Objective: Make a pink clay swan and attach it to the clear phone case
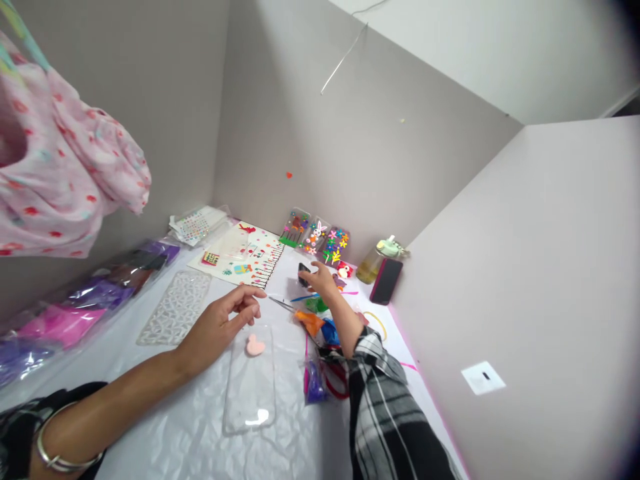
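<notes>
A clear phone case [250, 393] lies flat on the white sheet in front of me, with a pale pink heart-like clay piece [255, 345] near its top end. Over the case's upper left side hovers my left hand [227, 321], index finger stretched, other fingers loosely curled, nothing visible in it. Farther off, my right hand [321, 281] has its fingers on a small black object [303, 274], whose kind is too small to make out. Below that hand are scissors [281, 303], an orange packet [310, 323], a blue packet [330, 331] and a purple packet [315, 383].
Three decorated phone cases [316, 235] lean at the wall beside a patterned sheet [240, 257]. A bottle [377, 260] and a phone [387, 281] stand at the right. Left are a textured white mat [176, 307], clay packets [100, 293] and hanging pink cloth [75, 160].
</notes>
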Demonstrator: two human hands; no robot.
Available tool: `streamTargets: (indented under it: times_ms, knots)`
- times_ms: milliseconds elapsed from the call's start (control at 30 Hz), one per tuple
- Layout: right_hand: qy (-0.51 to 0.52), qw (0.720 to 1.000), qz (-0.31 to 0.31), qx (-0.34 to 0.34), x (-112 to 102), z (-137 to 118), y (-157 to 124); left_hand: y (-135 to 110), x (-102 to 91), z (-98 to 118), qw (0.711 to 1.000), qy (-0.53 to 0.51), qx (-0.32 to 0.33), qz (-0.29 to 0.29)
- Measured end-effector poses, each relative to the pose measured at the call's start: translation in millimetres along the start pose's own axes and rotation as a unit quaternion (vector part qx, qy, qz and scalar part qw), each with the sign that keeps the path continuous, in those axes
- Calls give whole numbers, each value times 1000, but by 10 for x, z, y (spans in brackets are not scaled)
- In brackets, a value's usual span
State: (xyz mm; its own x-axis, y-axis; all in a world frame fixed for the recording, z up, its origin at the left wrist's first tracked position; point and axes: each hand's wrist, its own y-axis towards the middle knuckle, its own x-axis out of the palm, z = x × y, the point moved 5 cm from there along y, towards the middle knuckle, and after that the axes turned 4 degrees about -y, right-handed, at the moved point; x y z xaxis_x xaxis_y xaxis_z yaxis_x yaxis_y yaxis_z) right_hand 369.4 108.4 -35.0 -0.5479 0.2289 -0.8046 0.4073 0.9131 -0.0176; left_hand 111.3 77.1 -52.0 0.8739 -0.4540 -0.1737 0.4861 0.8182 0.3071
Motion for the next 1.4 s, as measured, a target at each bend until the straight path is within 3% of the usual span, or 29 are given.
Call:
streamTargets:
  times_ms: [100, 267, 400, 567, 833, 1033, 1200, 1400]
  knots:
    - [202, 979, -43, -7, 40, -55, -255, -42, -5, 95, 999, 2, 33, 18]
    - [460, 881, -107, 29, 271, -70, -975, -178, 88, 329, 993, 19, 114, 22]
    - [572, 806, -133, 73, 439, -50, -1390, -258, 211, 406, 990, 48, 135, 11]
    - [635, 760, -104, 89, 488, -64, -1532, -291, 295, 394, 983, 90, 158, -6]
    - [661, 745, -39, 80, 508, -104, -1606, -339, 323, 415, 949, 184, 257, 15]
    - [658, 748, -30, 83, 584, -86, -1592, -342, 259, 483, 910, 256, 324, 45]
    - [651, 754, -17, 80, 539, -102, -1606, -304, 210, 451, 892, 297, 338, 37]
    - [624, 780, 26, 53, 479, -129, -1660, -291, 244, 400, 899, 304, 313, 28]
